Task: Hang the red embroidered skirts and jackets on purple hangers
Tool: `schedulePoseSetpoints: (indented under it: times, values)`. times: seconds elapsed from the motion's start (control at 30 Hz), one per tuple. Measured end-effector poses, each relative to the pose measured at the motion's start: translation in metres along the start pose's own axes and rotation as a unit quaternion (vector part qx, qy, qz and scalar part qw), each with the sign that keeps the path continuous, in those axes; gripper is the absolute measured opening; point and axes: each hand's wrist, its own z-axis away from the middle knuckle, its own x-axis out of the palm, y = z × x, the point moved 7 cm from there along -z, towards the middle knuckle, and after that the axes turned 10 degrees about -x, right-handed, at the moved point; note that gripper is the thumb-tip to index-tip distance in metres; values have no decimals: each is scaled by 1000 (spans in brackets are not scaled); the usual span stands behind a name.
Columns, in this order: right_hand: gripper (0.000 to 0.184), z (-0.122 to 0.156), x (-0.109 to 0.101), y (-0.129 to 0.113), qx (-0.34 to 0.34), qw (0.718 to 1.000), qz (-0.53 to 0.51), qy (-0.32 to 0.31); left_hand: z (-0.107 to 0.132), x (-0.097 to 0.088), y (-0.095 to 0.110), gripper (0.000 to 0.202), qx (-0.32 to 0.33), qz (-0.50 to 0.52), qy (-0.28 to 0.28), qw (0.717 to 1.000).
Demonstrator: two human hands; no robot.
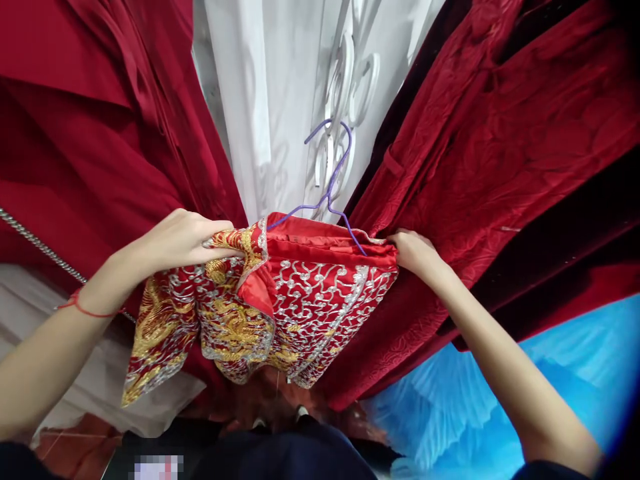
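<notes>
Between my hands hangs a red embroidered garment (320, 293) with gold and silver patterning, held up in front of me. Its left shoulder is pinched between the thumb and fingers of my left hand (187, 240). At the opposite upper edge, my right hand (413, 252) is closed on the cloth, its fingertips partly hidden. A purple wire hanger (330, 187) sits inside the garment's top opening, and its hook points up and is apart from anything I can see. Red lining shows at the opening and at a folded front flap.
Dark red gowns (100, 133) hang on the left, and patterned red ones (525, 147) on the right. White fabric (245, 100) and white scrollwork (343, 80) stand behind. A blue ruffled dress (450, 400) lies low on the right. Reddish floor (80, 440) shows below.
</notes>
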Motion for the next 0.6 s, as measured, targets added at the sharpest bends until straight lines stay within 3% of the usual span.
schedulePoseSetpoints:
  times: [0.07, 0.17, 0.23, 0.27, 0.33, 0.4, 0.47, 0.53, 0.6]
  values:
    - [20, 3, 5, -8, 25, 995, -74, 61, 4, -8, -4, 63, -15, -33, 3, 999]
    - [31, 15, 4, -15, 49, 950, -184, 248, 10, -18, -14, 64, -48, -60, 12, 997]
    - [35, 29, 4, -11, 78, 919, -159, 354, 12, -23, -19, 62, -63, -60, 14, 996]
    - [36, 33, 5, -7, 86, 918, -119, 369, 12, -25, -21, 61, -68, -55, 13, 996]
    - [37, 33, 10, -2, 61, 946, -21, 317, 12, -27, -24, 59, -76, -44, 11, 996]
    - [35, 29, 19, 0, -18, 976, 64, 209, 10, -26, -26, 57, -74, -36, 2, 997]
    - [33, 32, 24, -2, -82, 981, 117, 128, 8, -23, -26, 54, -67, -33, -10, 997]
    - [32, 36, 21, -4, -64, 981, 143, 113, 6, -20, -26, 52, -64, -27, -20, 997]
    - [31, 38, 16, -9, 12, 982, 124, 143, 6, -18, -25, 54, -67, -21, -21, 997]
